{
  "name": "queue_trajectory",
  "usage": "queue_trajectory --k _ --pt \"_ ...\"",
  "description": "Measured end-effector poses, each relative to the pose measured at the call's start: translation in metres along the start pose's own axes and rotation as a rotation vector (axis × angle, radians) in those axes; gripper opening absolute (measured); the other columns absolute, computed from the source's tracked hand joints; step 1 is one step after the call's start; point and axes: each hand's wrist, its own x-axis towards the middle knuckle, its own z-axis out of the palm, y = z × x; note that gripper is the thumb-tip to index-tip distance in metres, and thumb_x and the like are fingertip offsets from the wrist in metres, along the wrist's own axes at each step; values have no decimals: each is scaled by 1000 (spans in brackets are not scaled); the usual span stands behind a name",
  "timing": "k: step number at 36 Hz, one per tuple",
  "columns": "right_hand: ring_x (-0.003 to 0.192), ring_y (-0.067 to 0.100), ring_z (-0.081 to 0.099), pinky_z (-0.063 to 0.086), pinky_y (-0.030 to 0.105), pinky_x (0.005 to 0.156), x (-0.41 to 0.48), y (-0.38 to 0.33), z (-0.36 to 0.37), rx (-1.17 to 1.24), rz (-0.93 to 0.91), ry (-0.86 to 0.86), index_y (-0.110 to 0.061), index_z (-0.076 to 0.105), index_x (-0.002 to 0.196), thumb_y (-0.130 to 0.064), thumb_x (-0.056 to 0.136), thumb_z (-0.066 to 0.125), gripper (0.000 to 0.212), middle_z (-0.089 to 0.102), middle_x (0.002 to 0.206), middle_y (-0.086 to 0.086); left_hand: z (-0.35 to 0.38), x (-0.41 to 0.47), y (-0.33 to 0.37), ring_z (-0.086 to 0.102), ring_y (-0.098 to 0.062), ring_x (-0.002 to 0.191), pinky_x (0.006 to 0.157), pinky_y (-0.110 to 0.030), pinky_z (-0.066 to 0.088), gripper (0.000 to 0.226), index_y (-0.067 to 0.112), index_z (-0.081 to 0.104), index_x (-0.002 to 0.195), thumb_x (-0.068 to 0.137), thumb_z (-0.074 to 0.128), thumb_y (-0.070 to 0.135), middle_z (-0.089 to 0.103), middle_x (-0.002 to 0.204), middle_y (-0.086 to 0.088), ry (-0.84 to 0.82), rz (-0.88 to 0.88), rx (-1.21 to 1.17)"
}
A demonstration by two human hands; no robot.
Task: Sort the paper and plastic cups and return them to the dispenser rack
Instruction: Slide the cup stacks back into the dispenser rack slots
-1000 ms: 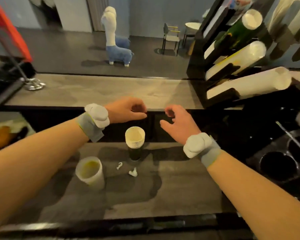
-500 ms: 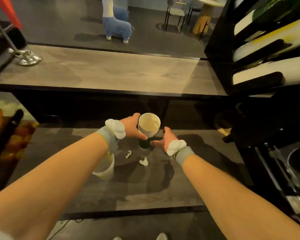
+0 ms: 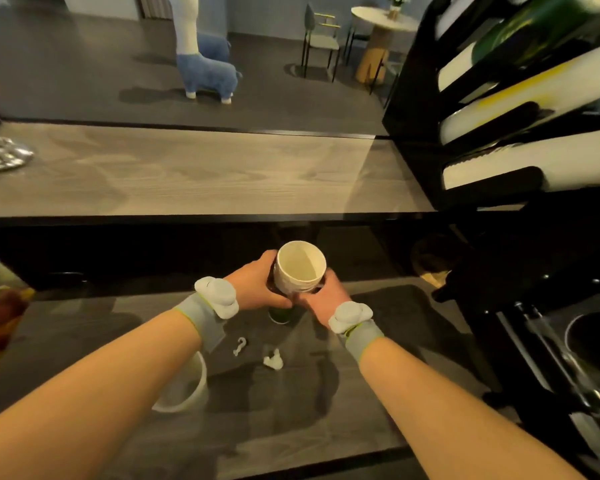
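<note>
step: gripping cup stack (image 3: 300,271) centre frame, left hand (image 3: 260,284) and right hand (image 3: 321,299) fingers closed round it | next: carry to dispenser rack (image 3: 420,98) upper right

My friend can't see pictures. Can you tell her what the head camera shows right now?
Two bare hands, left hand and right hand, hold a stack of paper cups above a grey counter. A single white cup sits under the left arm, and a black dispenser rack with cup stacks stands at the right.
</note>
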Motion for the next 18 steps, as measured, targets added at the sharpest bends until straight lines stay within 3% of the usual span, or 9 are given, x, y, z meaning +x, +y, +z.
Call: queue_trajectory --k 4,8,13,18 --pt "112 14 58 43 21 82 -14 -20 -37 37 -64 32 -14 48 137 -21 73 85 73 61 125 0 -25 -2 37 53 -11 113 93 -25 46 98 24 26 145 69 86 35 52 126 6 4 120 12" --pt "97 4 55 40 7 65 -36 -49 -74 91 -140 86 -18 47 134 -28 76 83 69 57 113 -9 -45 -2 80 51 -15 124 97 -26 44 94 23 24 145 74 83 34 51 138 2 27 208 -17" --pt "106 6 56 42 15 79 -64 -88 -121 133 -271 196 -24 45 137 -43 78 79 71 56 117 -13 -69 -2 148 41 -7 123 101 -25 39 99 27 19 147 72 85 32 41 137 13 81 290 -136" --pt "111 5 55 42 18 84 -92 -120 -175 116 -395 263 -28 45 137 -55 80 71 68 57 124 -13 -96 1 209 47 -14 126 103 -33 41 96 30 26 144 69 86 32 49 138 7 137 370 -262"
